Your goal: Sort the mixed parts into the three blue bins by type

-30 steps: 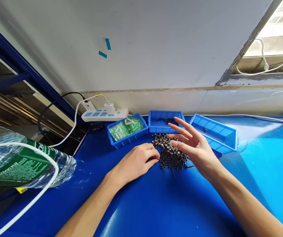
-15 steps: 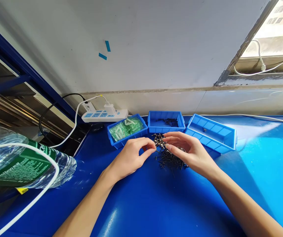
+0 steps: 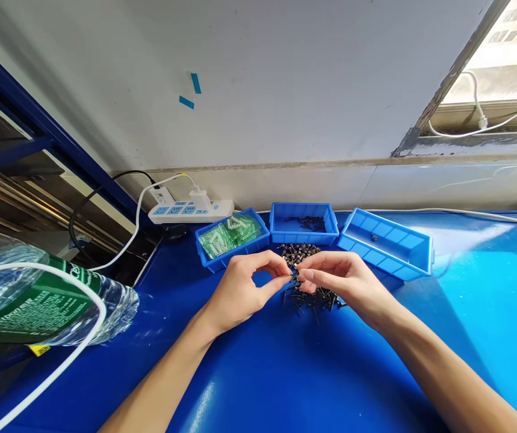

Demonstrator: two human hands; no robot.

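Note:
A pile of small black screws [image 3: 313, 293] lies on the blue table [image 3: 312, 373], in front of the middle blue bin [image 3: 303, 225]. My left hand [image 3: 242, 291] and my right hand [image 3: 346, 280] meet just above the pile. Their fingertips pinch one small black screw [image 3: 294, 276] between them. Much of the pile is hidden behind my right hand.
A left blue bin [image 3: 231, 237] holds green bagged parts. The right blue bin [image 3: 387, 243] and the middle bin hold a few screws. A white power strip [image 3: 191, 210] sits at the back wall. A plastic water bottle [image 3: 37, 297] lies at the left edge.
My right hand came down from over the pile, palm open, and closed its fingers. My left hand lifted off the table. Both hands now pinch a screw together.

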